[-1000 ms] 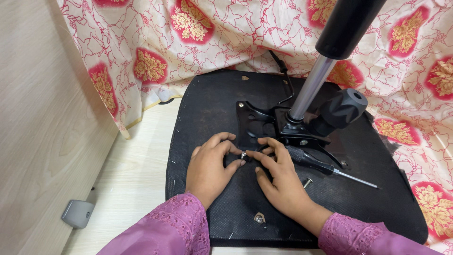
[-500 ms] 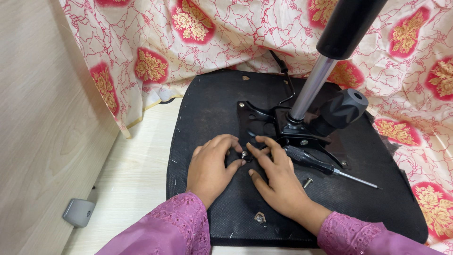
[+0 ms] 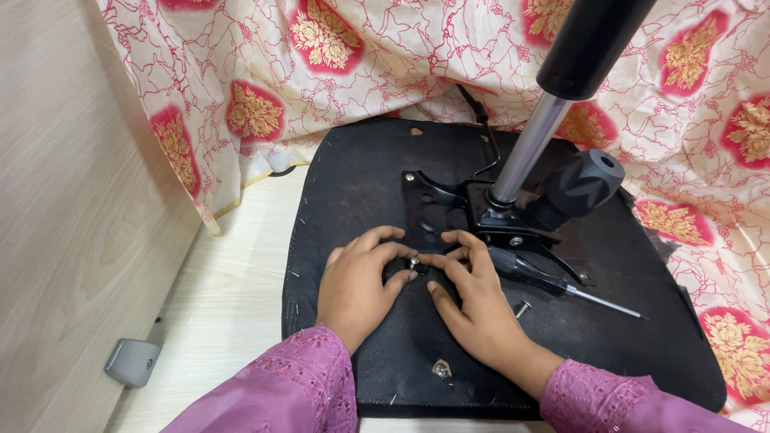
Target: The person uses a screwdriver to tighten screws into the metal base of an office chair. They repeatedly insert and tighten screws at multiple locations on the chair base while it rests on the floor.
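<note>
Nearest, purple embroidered sleeves (image 3: 281, 393) lead to both hands on the black fabric-covered chair seat underside (image 3: 361, 184), lying on the pale wooden floor (image 3: 233, 297). The left hand (image 3: 353, 285) and right hand (image 3: 473, 309) pinch a small silver bolt (image 3: 415, 261) with their fingertips at the black metal mounting plate (image 3: 437, 212). Best kept upright and started gently by hand. Right, a loose bolt (image 3: 522, 307) and black-handled screwdriver (image 3: 553, 281); farther, the chrome gas cylinder (image 3: 529, 148) and floral cloth (image 3: 385, 56).
</note>
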